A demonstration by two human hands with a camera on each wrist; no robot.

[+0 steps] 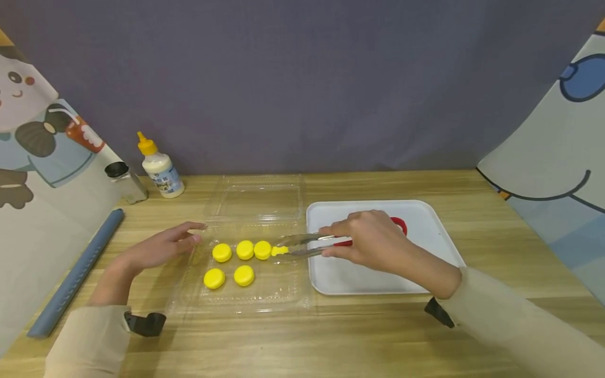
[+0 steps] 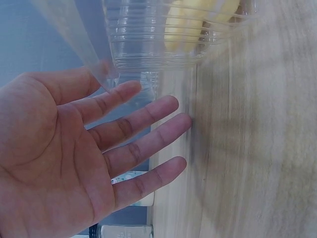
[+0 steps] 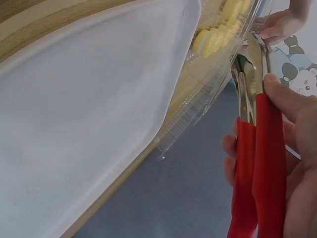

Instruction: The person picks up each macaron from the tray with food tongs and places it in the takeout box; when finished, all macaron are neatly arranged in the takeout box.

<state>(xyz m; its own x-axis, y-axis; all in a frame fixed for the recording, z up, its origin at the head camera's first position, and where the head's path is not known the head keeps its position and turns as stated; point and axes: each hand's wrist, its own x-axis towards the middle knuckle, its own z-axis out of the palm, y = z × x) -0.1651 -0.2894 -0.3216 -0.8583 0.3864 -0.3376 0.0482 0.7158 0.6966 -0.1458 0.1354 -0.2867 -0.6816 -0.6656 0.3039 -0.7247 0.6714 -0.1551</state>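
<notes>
An open clear plastic box (image 1: 279, 294) holds several yellow macarons (image 1: 244, 275), laid out in two rows. At its left rim is my left hand (image 1: 163, 247); in the left wrist view the thumb and index finger (image 2: 130, 89) pinch the edge of the plastic, while the other fingers stretch out straight. My right hand (image 1: 373, 239) grips metal tongs (image 3: 247, 119) by their red handles. Pointing left, the tongs reach over the box's right side, with a yellow macaron (image 1: 280, 251) between their tips, partly covered by the metal.
Under my right hand lies a white tray (image 1: 331, 278), just right of the box. The box's clear lid (image 1: 262, 199) lies folded back behind it. At the back left stand a yellow-capped glue bottle (image 1: 163, 173) and a black-lidded jar (image 1: 129, 185). A blue-grey bar (image 1: 77, 273) lies along the left side.
</notes>
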